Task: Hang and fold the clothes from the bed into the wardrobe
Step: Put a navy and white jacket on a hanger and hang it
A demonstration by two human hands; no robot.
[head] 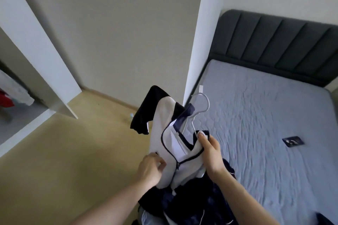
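A white and navy zip jacket (pixel 170 144) hangs on a white hanger (pixel 202 105), held up in the air at the bed's left edge. My right hand (pixel 210 151) grips the jacket's right shoulder and the hanger's arm. My left hand (pixel 150 167) pinches the jacket's left front beside the zip. One dark sleeve sticks up to the left. A pile of dark navy clothes (pixel 193 202) lies under my forearms at the bed's near corner. The bed (pixel 265 133) has a pale blue quilted cover.
The wardrobe (pixel 16 86) stands at the far left with its white door (pixel 36 45) open; white and red garments hang inside. A white wall edge (pixel 199 42) rises between me and the bed. A small dark packet (pixel 293 141) lies on the bed. Wooden floor stretches to the left.
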